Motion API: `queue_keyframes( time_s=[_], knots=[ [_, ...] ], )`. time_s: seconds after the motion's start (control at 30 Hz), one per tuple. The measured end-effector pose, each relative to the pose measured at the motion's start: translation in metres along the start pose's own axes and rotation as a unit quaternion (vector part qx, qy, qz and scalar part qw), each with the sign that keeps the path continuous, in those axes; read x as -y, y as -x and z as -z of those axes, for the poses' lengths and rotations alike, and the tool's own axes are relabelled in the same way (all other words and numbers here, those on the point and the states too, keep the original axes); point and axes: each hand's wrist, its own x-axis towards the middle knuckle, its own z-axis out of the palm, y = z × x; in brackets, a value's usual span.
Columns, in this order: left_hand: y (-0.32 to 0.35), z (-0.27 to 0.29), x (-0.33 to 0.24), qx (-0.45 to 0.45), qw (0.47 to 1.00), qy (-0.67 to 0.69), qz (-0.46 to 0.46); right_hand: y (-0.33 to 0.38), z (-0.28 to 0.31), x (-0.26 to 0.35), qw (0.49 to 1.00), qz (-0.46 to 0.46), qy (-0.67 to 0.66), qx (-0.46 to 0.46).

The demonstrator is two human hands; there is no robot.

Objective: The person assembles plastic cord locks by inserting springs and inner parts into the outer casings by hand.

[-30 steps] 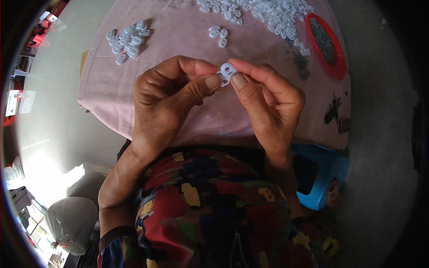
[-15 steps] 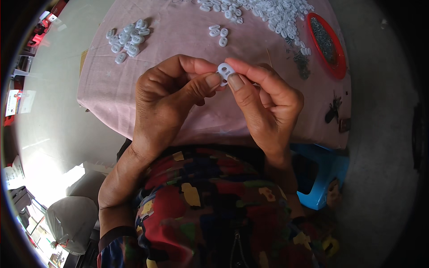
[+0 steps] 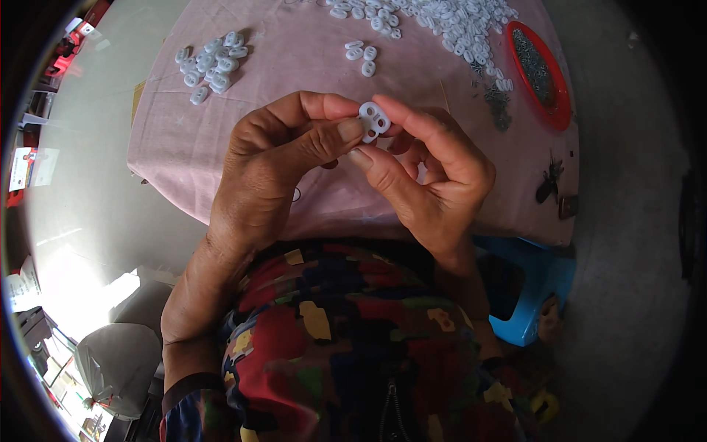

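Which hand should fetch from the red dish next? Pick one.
Probably the right hand: it is nearer the dish, its thumb clear of the white piece, which the left hand pinches.

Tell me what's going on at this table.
A person's left hand pinches a small white holed item; the right hand is at its edge, thumb and forefinger spread. On the pink cloth lie a large white heap and a smaller white pile at left. A red tray at right holds small grey pieces.
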Motion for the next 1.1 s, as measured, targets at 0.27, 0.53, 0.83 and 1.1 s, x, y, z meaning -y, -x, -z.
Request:
queue_keyframes(
  time_s=[0.27, 0.53, 0.83, 1.1],
  knots=[
    [0.0, 0.001, -0.003, 0.013, 0.997, 0.033, 0.062, -0.001, 0.003, 0.001, 0.997, 0.037, 0.063, -0.012],
    [0.0, 0.006, -0.002, 0.039, 0.999, -0.032, 0.014, -0.007, 0.002, -0.005, 0.981, 0.146, 0.124, -0.01],
    [0.004, -0.004, -0.003, 0.019, 0.998, -0.056, -0.034, -0.007, 0.0, -0.005, 0.978, 0.152, 0.142, -0.012],
    [0.0, 0.001, -0.003, 0.031, 0.999, -0.007, 0.009, -0.007, 0.002, -0.005, 0.976, 0.162, 0.143, 0.007]
  ],
)
